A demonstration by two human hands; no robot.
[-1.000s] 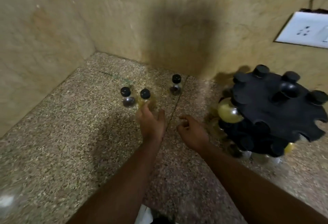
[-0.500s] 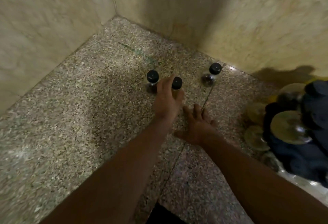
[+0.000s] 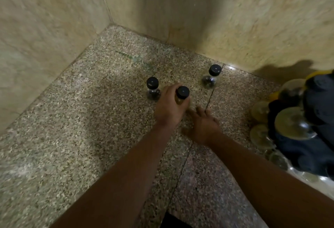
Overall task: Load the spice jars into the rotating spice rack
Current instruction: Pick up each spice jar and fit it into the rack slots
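Head view shows the left hand [image 3: 169,106], merely reaching a second ago, now curled round the yellowish spice jar [image 3: 182,92] near the counter's [image 3: 72,137] back corner, so its lift toward the rack [image 3: 307,119] at the right edge looks begun, the right hand [image 3: 202,126] resting flat, no writing legible.

I see a speckled granite bench [image 3: 68,137] running into a corner between a beige marbled left wall [image 3: 45,19] and a back wall [image 3: 262,14]. A thin seam [image 3: 181,173] crosses the stone, and a faint green streak [image 3: 132,58] lies near the corner.
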